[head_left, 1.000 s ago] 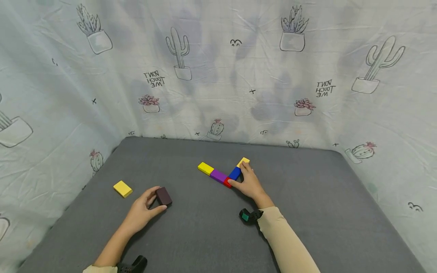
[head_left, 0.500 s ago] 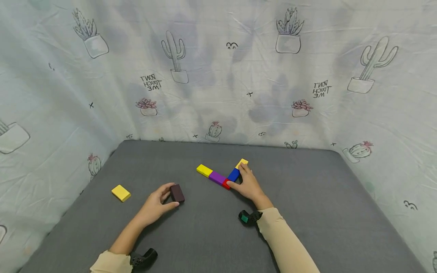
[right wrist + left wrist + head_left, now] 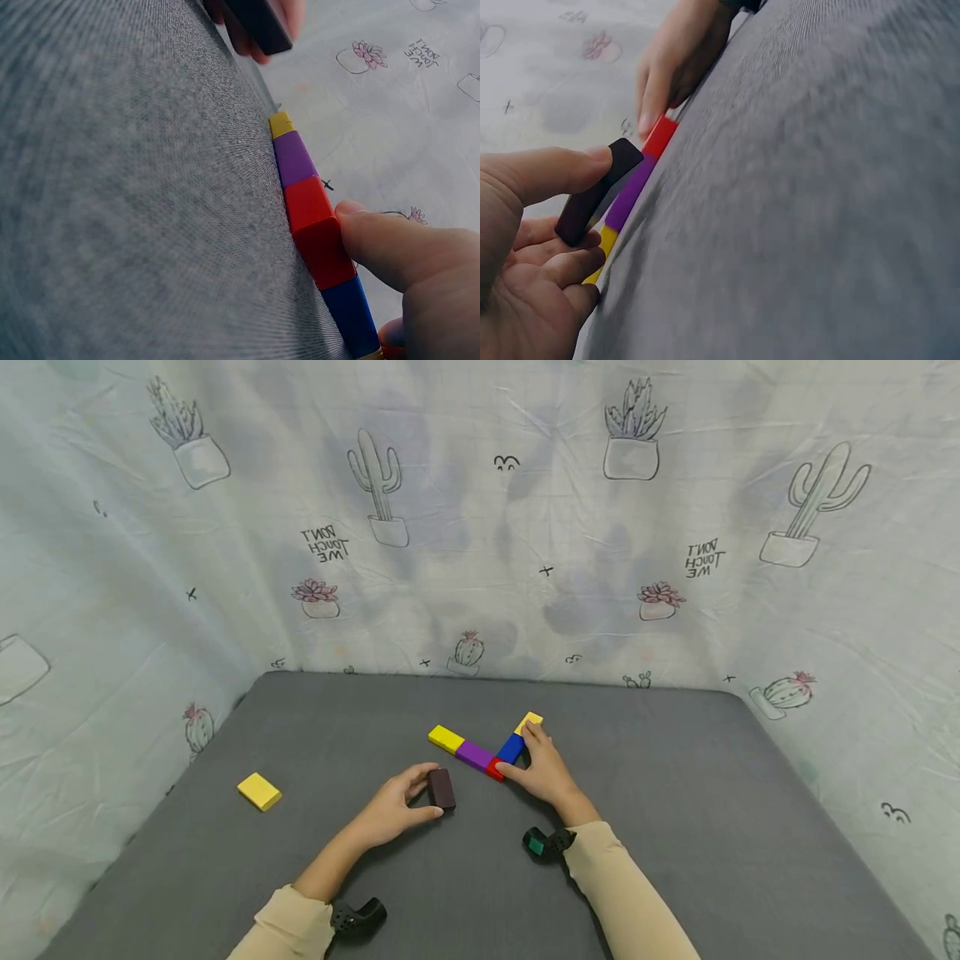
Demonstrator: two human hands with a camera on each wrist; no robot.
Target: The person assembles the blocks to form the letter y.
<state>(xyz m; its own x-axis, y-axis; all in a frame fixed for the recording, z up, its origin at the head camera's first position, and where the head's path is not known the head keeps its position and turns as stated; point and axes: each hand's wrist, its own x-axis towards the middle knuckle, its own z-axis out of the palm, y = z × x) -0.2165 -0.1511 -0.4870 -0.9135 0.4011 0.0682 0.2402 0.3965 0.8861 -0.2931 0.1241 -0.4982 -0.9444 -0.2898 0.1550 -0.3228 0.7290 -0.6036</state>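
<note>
Between thumb and fingers, my left hand (image 3: 392, 811) holds a dark brown rectangular block (image 3: 442, 790). The left wrist view shows this block tilted, with the thumb on its upper end. Ahead of it on the table, flat blocks form a V: a yellow block (image 3: 446, 739), a purple block (image 3: 476, 756) and a red block (image 3: 493, 769) make one arm. From the red one, a blue block (image 3: 511, 748) and a pale yellow block (image 3: 532, 719) make the other. My right hand (image 3: 551, 773) rests there, its thumb touching the red block and its fingertips at the pale yellow one.
A loose pale yellow block (image 3: 259, 792) lies at the left of the grey table (image 3: 645, 827). Black wrist bands (image 3: 358, 919) sit on both arms. Behind and at the sides hangs a white cloth (image 3: 465, 552) printed with potted plants.
My left hand has carried the brown block to the right, close to the V of blocks. My right hand has stayed at the blocks, and the loose yellow block lies where it was.
</note>
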